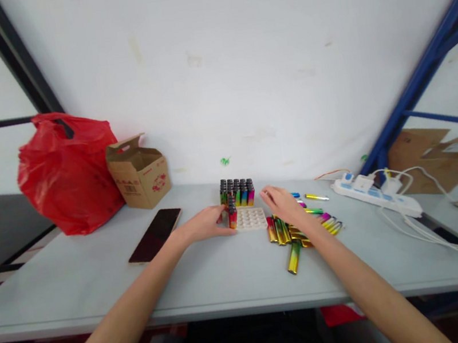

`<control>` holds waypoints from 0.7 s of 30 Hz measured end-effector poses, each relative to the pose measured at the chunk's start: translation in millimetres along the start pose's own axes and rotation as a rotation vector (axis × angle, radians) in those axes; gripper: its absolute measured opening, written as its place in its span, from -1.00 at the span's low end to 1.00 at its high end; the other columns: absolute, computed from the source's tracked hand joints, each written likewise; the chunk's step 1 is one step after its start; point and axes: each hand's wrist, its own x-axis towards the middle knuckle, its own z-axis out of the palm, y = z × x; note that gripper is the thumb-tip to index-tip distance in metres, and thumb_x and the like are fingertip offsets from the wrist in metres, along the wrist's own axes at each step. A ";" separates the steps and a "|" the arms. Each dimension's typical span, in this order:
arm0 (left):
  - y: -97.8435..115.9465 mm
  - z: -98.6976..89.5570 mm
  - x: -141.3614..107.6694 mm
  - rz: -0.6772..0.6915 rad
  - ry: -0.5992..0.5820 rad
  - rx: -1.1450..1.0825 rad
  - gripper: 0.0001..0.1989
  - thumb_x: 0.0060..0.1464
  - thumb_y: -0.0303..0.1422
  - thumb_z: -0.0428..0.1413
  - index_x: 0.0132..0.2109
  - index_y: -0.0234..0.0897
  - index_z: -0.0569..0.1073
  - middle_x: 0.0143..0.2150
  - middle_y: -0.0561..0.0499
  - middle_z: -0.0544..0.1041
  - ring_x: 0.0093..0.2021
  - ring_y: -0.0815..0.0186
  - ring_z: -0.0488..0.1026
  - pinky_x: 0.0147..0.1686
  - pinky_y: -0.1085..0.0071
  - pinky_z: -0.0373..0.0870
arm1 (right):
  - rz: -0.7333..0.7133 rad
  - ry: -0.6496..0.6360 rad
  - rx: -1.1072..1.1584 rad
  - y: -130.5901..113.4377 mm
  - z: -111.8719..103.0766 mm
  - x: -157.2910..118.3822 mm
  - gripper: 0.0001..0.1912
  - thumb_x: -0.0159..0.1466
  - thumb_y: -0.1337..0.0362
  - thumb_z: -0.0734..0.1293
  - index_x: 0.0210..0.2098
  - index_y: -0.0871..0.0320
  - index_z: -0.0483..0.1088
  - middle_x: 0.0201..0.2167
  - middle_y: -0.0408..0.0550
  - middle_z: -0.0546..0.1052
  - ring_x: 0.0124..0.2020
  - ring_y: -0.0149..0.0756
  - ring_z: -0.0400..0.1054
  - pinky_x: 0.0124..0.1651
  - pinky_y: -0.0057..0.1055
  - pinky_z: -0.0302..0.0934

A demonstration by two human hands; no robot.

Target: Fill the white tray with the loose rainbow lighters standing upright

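Note:
My left hand [209, 223] is at the left end of a white tray [251, 218] with round hollows, thumb at the front corner and fingers farther back, gripping that end. A row of lighters [233, 217] with black tops stands upright in the tray's left column, against my fingertips. My right hand [281, 205] hovers by the tray's right edge, fingers curled; whatever may be between them is hidden. Beneath and beside it lies a loose pile of shiny multicoloured lighters [280, 232]. One yellow-green lighter [294, 258] lies nearer the front.
Behind the tray stands a block of upright lighters [243, 192]. To the left are a dark phone [155, 235], an open cardboard box [139, 177] and a red plastic bag [71, 176]. A white power strip [376, 197] with cables lies at the right.

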 end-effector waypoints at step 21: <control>5.4 -5.3 -1.0 -0.033 -0.034 -0.001 -0.45 -0.07 0.11 0.20 -0.17 -0.31 0.47 -0.25 -0.11 0.56 -0.29 0.16 0.46 -0.30 0.33 0.35 | 0.222 0.171 0.124 73.7 -11.2 2.1 -0.72 0.34 0.21 0.28 -0.06 0.20 0.52 -0.16 0.10 0.52 -0.30 -0.27 0.44 -0.06 -0.29 0.31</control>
